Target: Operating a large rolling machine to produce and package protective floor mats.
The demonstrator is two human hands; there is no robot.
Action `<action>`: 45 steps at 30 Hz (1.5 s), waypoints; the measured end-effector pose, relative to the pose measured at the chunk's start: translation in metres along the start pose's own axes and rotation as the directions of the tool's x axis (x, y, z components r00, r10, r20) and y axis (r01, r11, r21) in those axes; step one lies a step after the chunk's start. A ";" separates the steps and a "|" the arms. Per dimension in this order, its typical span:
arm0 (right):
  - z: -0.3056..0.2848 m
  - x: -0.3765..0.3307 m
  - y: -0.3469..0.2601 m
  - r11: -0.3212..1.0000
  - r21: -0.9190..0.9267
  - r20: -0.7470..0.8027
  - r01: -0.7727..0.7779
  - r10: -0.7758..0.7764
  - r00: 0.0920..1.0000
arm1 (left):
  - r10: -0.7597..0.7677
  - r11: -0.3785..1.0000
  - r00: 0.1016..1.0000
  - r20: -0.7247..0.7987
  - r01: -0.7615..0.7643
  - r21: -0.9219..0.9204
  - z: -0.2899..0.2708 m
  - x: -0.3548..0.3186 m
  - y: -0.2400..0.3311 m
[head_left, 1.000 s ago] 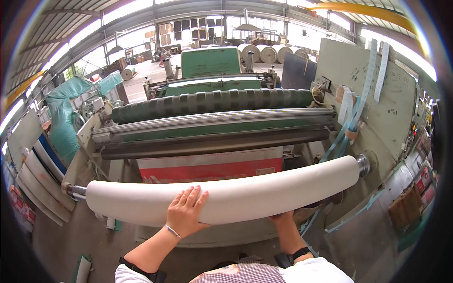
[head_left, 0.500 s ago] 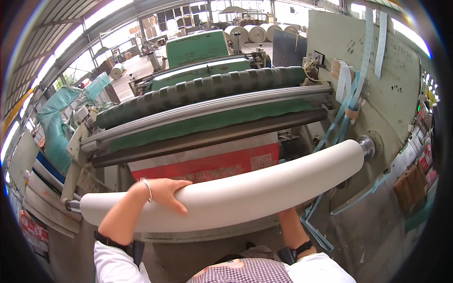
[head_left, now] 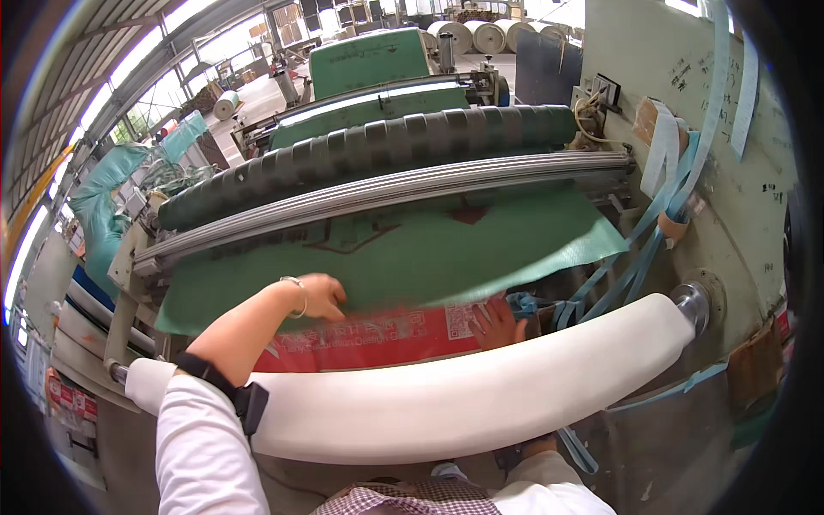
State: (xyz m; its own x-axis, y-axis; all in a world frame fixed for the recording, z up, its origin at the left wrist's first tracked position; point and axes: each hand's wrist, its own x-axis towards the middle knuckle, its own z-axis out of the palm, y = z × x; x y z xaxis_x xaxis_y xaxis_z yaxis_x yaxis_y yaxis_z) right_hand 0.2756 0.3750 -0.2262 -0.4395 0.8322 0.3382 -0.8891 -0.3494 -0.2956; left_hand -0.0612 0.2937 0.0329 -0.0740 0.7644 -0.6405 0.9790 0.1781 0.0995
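A long white roll point(head_left: 481, 399) on a metal shaft lies across in front of me. Behind it, a green sheet point(head_left: 403, 245) with dark printed marks hangs forward from the machine, its lower edge blurred. My left hand point(head_left: 319, 297), a bangle at its wrist, reaches over the roll with bent fingers closed at the sheet's lower edge. Beneath the green sheet shows a red printed sheet point(head_left: 378, 343). My right arm passes under the roll, and my right hand point(head_left: 498, 324) comes up behind it, fingers spread, against the red sheet's right part.
Above the green sheet run a ribbed metal bar point(head_left: 395, 192) and a dark banded roller point(head_left: 369, 154). Blue straps point(head_left: 678, 184) hang along the pale side panel point(head_left: 738, 223) at right. Teal wrapping point(head_left: 103, 206) stands at left. Large paper rolls point(head_left: 489, 38) stand far back.
My left hand has left the white roll and moved forward to the green sheet. The green sheet now hangs over the dark front bar. My right hand has come up behind the roll.
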 end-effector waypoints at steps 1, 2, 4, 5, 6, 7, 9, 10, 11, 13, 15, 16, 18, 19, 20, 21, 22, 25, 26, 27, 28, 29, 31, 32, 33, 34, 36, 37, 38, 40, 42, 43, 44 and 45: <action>0.014 0.005 0.000 0.999 -0.033 0.034 -0.004 0.005 0.999 | 0.083 0.989 0.996 0.045 -0.077 -0.129 0.008 -0.013 0.002; 0.022 0.007 0.000 0.998 -0.067 0.068 -0.006 0.010 0.998 | 0.117 0.979 0.989 0.087 -0.100 -0.176 0.017 -0.022 0.002; 0.034 0.000 0.004 0.997 -0.080 -0.045 -0.025 0.021 0.999 | 0.235 0.857 0.971 0.037 -0.189 -0.480 0.034 -0.059 0.004; 0.037 -0.007 0.006 0.996 -0.089 -0.116 -0.029 0.019 0.993 | 0.290 0.817 0.957 0.007 -0.244 -0.523 0.043 -0.074 0.003; 0.041 -0.015 0.003 0.993 -0.115 -0.193 -0.026 0.003 0.981 | 0.300 0.799 0.954 -0.018 -0.261 -0.541 0.055 -0.092 0.002; 0.044 -0.023 0.006 0.991 -0.130 -0.271 -0.032 -0.005 0.962 | 0.297 0.783 0.954 -0.043 -0.269 -0.561 0.066 -0.115 0.000; 0.050 -0.043 0.008 0.982 -0.183 -0.429 -0.044 -0.039 0.903 | 0.188 0.897 0.969 -0.160 -0.235 -0.374 0.087 -0.163 0.003; 0.054 -0.056 0.010 0.976 -0.211 -0.500 -0.059 -0.056 0.864 | 0.183 0.931 0.942 -0.282 -0.259 -0.259 0.105 -0.179 -0.003; 0.058 -0.070 0.010 0.966 -0.248 -0.561 -0.077 -0.078 0.824 | 0.189 0.931 0.940 -0.283 -0.263 -0.253 0.122 -0.193 -0.011; 0.062 -0.100 0.006 0.941 -0.318 -0.664 -0.118 -0.132 0.736 | 0.322 0.940 0.751 -0.577 -0.327 0.098 0.152 -0.216 -0.025; 0.068 -0.131 0.002 0.921 -0.357 -0.733 -0.154 -0.174 0.658 | 0.345 0.929 0.664 -0.663 -0.342 0.141 0.176 -0.241 -0.032; 0.057 -0.146 -0.008 0.918 -0.344 -0.761 -0.197 -0.150 0.631 | 0.353 0.920 0.624 -0.697 -0.367 0.138 0.189 -0.248 -0.037; 0.059 -0.166 -0.018 0.935 -0.313 -0.759 -0.167 -0.141 0.636 | 0.364 0.906 0.585 -0.725 -0.403 0.130 0.216 -0.257 -0.045; 0.068 -0.177 -0.022 0.930 -0.326 -0.761 -0.171 -0.151 0.631 | 0.377 0.905 0.526 -0.763 -0.386 0.181 0.228 -0.260 -0.046; 0.076 -0.189 -0.027 0.943 -0.298 -0.758 -0.147 -0.140 0.637 | 0.390 0.902 0.465 -0.795 -0.366 0.229 0.240 -0.260 -0.048; 0.090 -0.201 -0.036 0.954 -0.277 -0.750 -0.115 -0.140 0.646 | 0.396 0.895 0.454 -0.798 -0.385 0.225 0.251 -0.259 -0.049; 0.126 -0.202 -0.033 0.948 -0.299 -0.791 -0.106 -0.184 0.584 | 0.395 0.901 0.429 -0.812 -0.354 0.252 0.263 -0.259 -0.052; 0.127 -0.237 -0.048 0.943 -0.319 -0.800 -0.098 -0.212 0.561 | 0.376 0.912 0.403 -0.835 -0.319 0.257 0.286 -0.259 -0.049; 0.127 -0.249 -0.051 0.941 -0.325 -0.793 -0.101 -0.213 0.571 | 0.374 0.915 0.401 -0.836 -0.305 0.263 0.293 -0.257 -0.047; 0.135 -0.265 -0.054 0.927 -0.339 -0.797 -0.160 -0.192 0.573 | 0.377 0.915 0.397 -0.836 -0.298 0.272 0.297 -0.252 -0.047; 0.133 -0.280 -0.054 0.913 -0.342 -0.803 -0.221 -0.162 0.574 | 0.408 0.889 0.362 -0.838 -0.366 0.275 0.299 -0.248 -0.047; 0.128 -0.295 -0.055 0.902 -0.352 -0.811 -0.251 -0.160 0.563 | 0.407 0.889 0.356 -0.841 -0.366 0.275 0.300 -0.246 -0.043; 0.105 -0.324 -0.067 0.873 -0.387 -0.860 -0.296 -0.226 0.458 | 0.373 0.914 0.370 -0.851 -0.306 0.268 0.300 -0.241 -0.035; 0.083 -0.337 -0.084 0.855 -0.414 -0.885 -0.313 -0.297 0.358 | 0.353 0.925 0.353 -0.866 -0.274 0.265 0.294 -0.238 -0.031; 0.053 -0.348 -0.108 0.839 -0.469 -0.882 -0.275 -0.430 0.192 | 0.350 0.925 0.345 -0.871 -0.276 0.262 0.285 -0.232 -0.026; 0.025 -0.355 -0.131 0.815 -0.522 -0.844 -0.250 -0.536 0.014 | 0.300 0.948 0.320 -0.899 -0.206 0.244 0.271 -0.224 -0.024; -0.009 -0.353 -0.179 0.605 -0.677 -0.618 -0.419 -0.776 -0.123 | 0.171 0.982 0.251 -0.953 -0.120 0.144 0.233 -0.212 -0.016; -0.020 -0.343 -0.198 0.364 -0.718 -0.303 -0.593 -0.931 -0.204 | 0.163 0.984 0.243 -0.956 -0.118 0.137 0.210 -0.204 -0.015; -0.027 -0.323 -0.214 0.357 -0.724 -0.303 -0.590 -0.933 -0.192 | 0.043 0.994 0.419 -0.907 -0.109 -0.003 0.188 -0.199 -0.017; -0.009 -0.264 -0.225 0.554 -0.754 -0.639 -0.354 -0.744 0.195 | -0.084 0.987 0.587 -0.805 -0.064 -0.150 0.169 -0.197 -0.026; 0.076 -0.205 -0.182 0.890 -0.418 -0.624 0.182 -0.428 0.654 | -0.203 0.944 0.626 -0.753 -0.080 -0.321 0.169 -0.199 -0.041; 0.098 -0.200 -0.188 0.887 -0.421 -0.625 0.189 -0.435 0.648 | -0.143 0.980 0.377 -0.915 -0.079 -0.185 0.183 -0.200 -0.050; 0.115 -0.198 -0.194 0.837 -0.499 -0.534 0.223 -0.500 0.682 | -0.040 0.998 0.099 -0.994 -0.043 -0.044 0.208 -0.201 -0.063; 0.127 -0.196 -0.197 0.785 -0.564 -0.438 0.255 -0.547 0.713 | -0.153 0.986 -0.132 -0.979 0.052 -0.161 0.241 -0.207 -0.078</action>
State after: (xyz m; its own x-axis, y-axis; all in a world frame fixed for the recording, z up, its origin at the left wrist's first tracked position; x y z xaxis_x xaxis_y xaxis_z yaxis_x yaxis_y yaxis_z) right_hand 0.5208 0.2262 -0.1210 0.2285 0.9735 0.0111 -0.7385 0.1807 -0.6496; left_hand -0.0768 -0.0283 -0.0260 -0.3262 0.4791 0.8149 0.9304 0.3152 0.1871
